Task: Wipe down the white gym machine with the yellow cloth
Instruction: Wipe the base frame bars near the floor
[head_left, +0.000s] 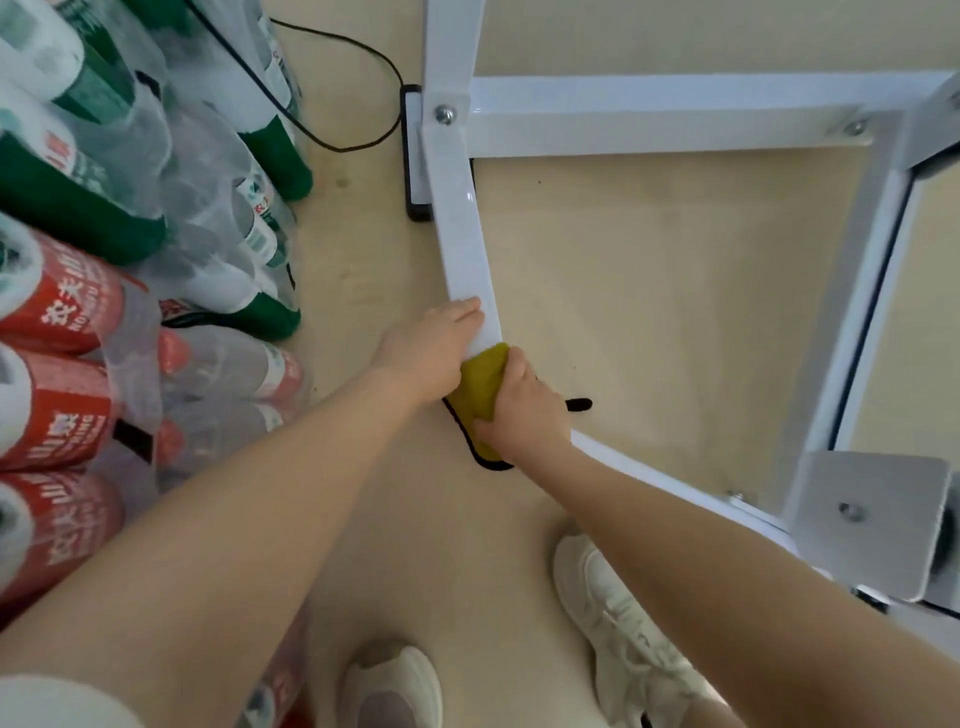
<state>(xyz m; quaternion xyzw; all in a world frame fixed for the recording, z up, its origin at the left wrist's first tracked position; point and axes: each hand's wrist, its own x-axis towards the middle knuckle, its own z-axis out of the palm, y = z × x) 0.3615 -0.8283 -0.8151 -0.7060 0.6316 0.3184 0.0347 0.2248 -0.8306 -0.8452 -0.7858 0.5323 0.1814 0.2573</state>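
My right hand (522, 410) clenched on crumpled yellow cloth (480, 387), pressed on white metal frame bar (470, 260); bar's long axis runs far; left hand (434, 345) gripping bar just beside.

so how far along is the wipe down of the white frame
Nothing in this one view proves any part is finished. In hand: the right hand presses the yellow cloth onto the near floor bar while the left hand steadies it. Left, as far as shows: the far crossbar and right-side bar.
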